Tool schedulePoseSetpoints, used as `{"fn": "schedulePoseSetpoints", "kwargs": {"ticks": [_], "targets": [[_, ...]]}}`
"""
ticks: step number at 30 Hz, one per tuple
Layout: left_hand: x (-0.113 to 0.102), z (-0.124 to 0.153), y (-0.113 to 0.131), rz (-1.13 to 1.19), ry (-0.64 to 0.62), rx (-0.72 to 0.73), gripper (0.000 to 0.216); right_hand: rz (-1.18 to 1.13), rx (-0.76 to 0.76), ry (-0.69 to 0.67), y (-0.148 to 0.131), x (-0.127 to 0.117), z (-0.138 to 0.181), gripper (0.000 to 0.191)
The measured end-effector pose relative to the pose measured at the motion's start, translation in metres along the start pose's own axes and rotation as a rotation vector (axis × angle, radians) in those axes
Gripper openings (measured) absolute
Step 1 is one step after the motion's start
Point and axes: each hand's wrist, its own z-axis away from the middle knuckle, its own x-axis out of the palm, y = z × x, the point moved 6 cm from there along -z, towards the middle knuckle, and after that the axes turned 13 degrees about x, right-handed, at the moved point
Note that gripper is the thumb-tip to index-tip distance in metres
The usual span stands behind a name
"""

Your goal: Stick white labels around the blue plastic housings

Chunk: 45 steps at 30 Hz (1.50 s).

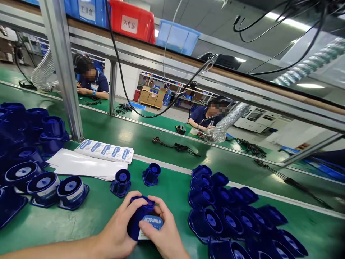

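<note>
In front of me, a dark blue plastic housing (133, 226) is tilted between both hands. My left hand (117, 225) wraps around its left side, with fingers over the top rim. My right hand (167, 230) grips it from the right, its thumb pressing on a blue-and-white label (154, 221) against the housing wall. Part of the label's print is legible, ending in "5000L/H". Just beyond my hands, two small blue housings (122, 180) stand upright on the green bench. A printed label sheet (107, 151) lies with white backing paper (86, 165) to the upper left.
Several blue housings (71, 190) crowd the left, some bearing labels. Rows of similar housings (231, 221) fill the right. A metal post (60, 72) rises behind the label sheets, and a black cable (118, 79) hangs from the shelf. Two people (93, 81) work across the line.
</note>
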Motion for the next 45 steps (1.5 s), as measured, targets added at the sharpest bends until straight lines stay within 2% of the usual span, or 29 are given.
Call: {"fn": "schedulePoseSetpoints", "kwargs": {"ticks": [5, 8, 12, 15, 18, 22, 29, 31, 33, 35, 37, 39, 42, 45], "targets": [[-0.008, -0.007, 0.006, 0.094, 0.046, -0.026, 0.081, 0.065, -0.004, -0.084, -0.002, 0.005, 0.006, 0.096], [-0.008, -0.009, 0.008, 0.118, 0.061, -0.02, 0.081, 0.046, 0.048, -0.093, 0.001, 0.004, 0.004, 0.107], [-0.003, -0.007, 0.009, 0.117, 0.039, 0.017, 0.082, -0.046, 0.127, -0.097, 0.004, 0.002, 0.0, 0.105], [-0.001, -0.005, 0.014, 0.075, 0.007, 0.075, 0.078, -0.078, 0.15, -0.095, 0.004, -0.001, 0.0, 0.096], [0.0, -0.004, 0.019, 0.017, -0.026, 0.112, 0.069, -0.084, 0.132, -0.068, 0.006, -0.005, 0.0, 0.086], [0.005, -0.001, 0.021, -0.013, -0.051, 0.141, 0.069, -0.097, 0.103, -0.04, 0.013, -0.009, -0.004, 0.087], [0.0, -0.003, 0.015, -0.024, 0.077, 0.11, 0.066, -0.241, 0.043, -0.17, 0.008, -0.006, -0.013, 0.077], [-0.006, -0.004, 0.013, -0.014, 0.143, 0.069, 0.069, -0.305, -0.015, -0.191, 0.002, 0.001, -0.01, 0.091], [-0.011, -0.004, 0.009, 0.069, 0.215, -0.018, 0.08, -0.332, -0.035, -0.187, 0.002, 0.01, -0.005, 0.115], [-0.01, -0.004, 0.008, 0.186, 0.219, -0.076, 0.095, -0.305, -0.007, -0.155, 0.004, 0.016, -0.002, 0.124], [-0.007, -0.006, 0.011, 0.298, 0.177, -0.075, 0.099, -0.261, 0.013, -0.109, 0.004, 0.014, -0.002, 0.11], [-0.007, -0.007, 0.015, 0.393, 0.131, -0.058, 0.088, -0.192, -0.004, -0.065, -0.001, 0.004, -0.002, 0.093], [-0.012, -0.008, 0.014, 0.423, 0.067, -0.106, 0.07, -0.021, -0.059, -0.096, -0.012, -0.012, -0.003, 0.085], [-0.019, -0.007, 0.004, 0.299, 0.026, -0.192, 0.084, 0.132, -0.108, -0.166, -0.019, -0.02, -0.003, 0.071]]}}
